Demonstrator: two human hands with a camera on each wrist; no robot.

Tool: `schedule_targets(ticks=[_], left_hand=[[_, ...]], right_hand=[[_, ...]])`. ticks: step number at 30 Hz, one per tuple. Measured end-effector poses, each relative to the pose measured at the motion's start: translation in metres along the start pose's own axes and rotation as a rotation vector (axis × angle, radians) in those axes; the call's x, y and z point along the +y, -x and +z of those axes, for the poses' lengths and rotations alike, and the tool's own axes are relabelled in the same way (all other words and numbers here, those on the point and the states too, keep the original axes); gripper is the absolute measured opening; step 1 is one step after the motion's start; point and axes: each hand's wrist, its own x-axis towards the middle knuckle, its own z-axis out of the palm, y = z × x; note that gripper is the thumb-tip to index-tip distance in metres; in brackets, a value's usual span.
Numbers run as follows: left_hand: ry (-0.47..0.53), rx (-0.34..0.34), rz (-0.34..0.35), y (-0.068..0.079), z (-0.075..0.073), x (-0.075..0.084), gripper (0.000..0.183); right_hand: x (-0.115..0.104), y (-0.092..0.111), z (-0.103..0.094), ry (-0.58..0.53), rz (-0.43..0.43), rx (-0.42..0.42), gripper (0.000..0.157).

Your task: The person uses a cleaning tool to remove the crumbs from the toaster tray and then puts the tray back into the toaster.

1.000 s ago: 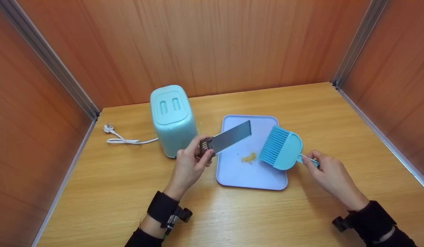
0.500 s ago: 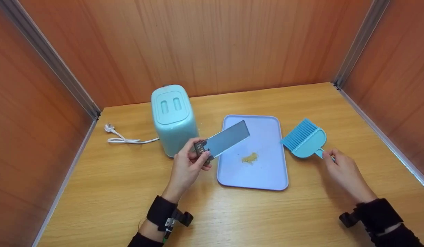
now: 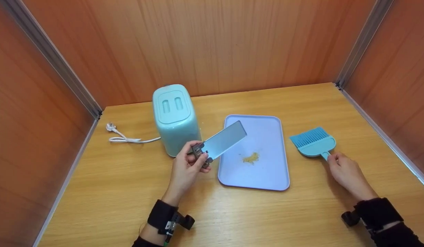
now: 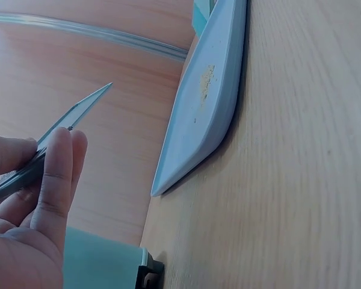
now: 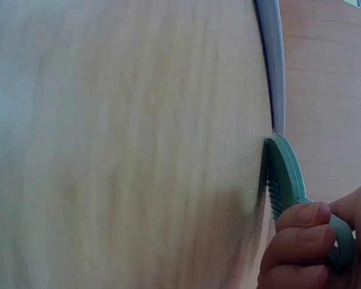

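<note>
My left hand pinches the dark end of a flat metal crumb tray between thumb and fingers. The crumb tray tilts up above the left edge of a lilac tray, on which a small heap of yellowish crumbs lies. To the right of the lilac tray, my right hand grips the handle of a blue brush with its bristles pointing away. In the right wrist view the brush is low, at or just over the tabletop; whether it touches I cannot tell.
A light-blue toaster stands behind my left hand, its lid closed over the top. Its white cord and plug lie to its left. A few specks lie near the toaster. Wooden panels wall in the table on three sides.
The brush has moved right, off the lilac tray, and lower toward the table, its bristles turning away. The crumb tray in my left hand has shifted slightly left.
</note>
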Motion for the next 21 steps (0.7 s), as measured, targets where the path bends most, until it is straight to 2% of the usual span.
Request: schedule_targets(ticks=[6, 11, 16, 21], left_hand=[[0.045, 0.025, -0.025, 0.0030, 0.0000, -0.0017, 0.039], [0.089, 0.048, -0.057, 0.0063, 0.0016, -0.0018, 0.038], [0.117, 0.060, -0.068, 0.0081, 0.0036, -0.0023, 0.033], [0.157, 0.065, -0.109, 0.0098, 0.0056, -0.0028, 0.031]], right_hand=[[-0.0023, 0.0000, -0.0002, 0.055, 0.024, -0.018, 0.045], [-0.0032, 0.0006, -0.0002, 0.084, 0.015, -0.010, 0.044], [-0.0033, 0.0013, 0.0008, 0.124, -0.057, 0.046, 0.041], [-0.0044, 0.0014, 0.0036, 0.161, -0.120, 0.092, 0.037]])
